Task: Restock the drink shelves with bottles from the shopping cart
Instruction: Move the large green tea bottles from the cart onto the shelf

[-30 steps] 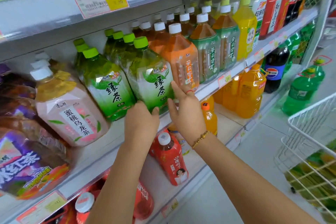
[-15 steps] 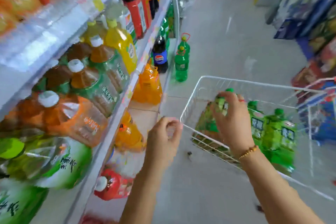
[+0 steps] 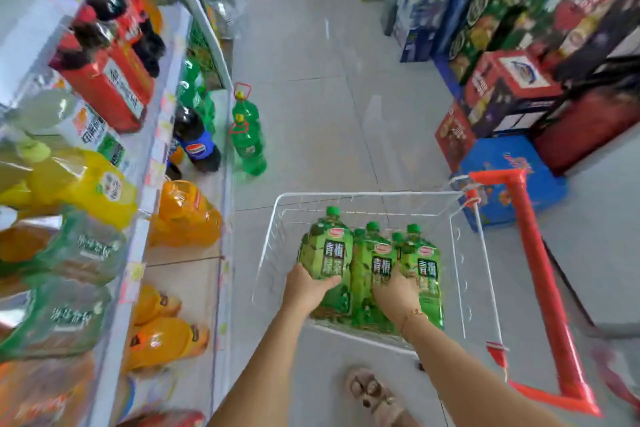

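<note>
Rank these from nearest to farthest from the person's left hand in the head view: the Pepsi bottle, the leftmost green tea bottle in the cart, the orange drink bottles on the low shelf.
1. Leftmost green tea bottle, in the cart, gripped by the left hand.
2. Orange drink bottles, on the low shelf, left of the cart.
3. Pepsi bottle, farther up the aisle, left side.

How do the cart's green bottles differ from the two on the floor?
The green tea bottles have green caps; the floor bottles, yellow caps and red handles. The green tea bottles sit in the cart, gripped by left hand and right hand; the floor bottles stand untouched. Both are green.
</note>
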A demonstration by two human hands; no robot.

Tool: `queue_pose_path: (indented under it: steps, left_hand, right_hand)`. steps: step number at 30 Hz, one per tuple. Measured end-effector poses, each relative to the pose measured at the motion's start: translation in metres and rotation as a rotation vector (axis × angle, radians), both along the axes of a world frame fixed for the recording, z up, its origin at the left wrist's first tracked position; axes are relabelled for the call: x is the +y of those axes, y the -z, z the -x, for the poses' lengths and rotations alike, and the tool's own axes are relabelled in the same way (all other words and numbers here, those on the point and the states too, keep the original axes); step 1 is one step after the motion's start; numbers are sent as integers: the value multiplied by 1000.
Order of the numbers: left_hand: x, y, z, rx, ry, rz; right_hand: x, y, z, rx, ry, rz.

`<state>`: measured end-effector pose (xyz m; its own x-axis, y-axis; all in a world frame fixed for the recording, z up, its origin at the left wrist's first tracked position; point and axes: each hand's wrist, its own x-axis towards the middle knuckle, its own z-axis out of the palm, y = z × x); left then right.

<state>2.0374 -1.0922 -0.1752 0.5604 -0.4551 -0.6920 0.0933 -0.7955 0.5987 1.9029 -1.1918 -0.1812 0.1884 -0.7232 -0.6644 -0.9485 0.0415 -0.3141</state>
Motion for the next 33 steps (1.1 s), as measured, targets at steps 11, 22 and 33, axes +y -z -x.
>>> queue_pose_path:
  steps: [11, 22, 33]
  left_hand:
    - [-1, -8, -39, 281, -89, -193]
    - [5, -6, -37, 285, -250, -169]
    - [5, -14, -18, 87, -456, -167]
  right_hand:
    - [-17, 3, -21, -142, 261, -340]
    - [-49, -8, -30, -196, 104, -523]
    - [-50, -29, -38, -100, -110, -396]
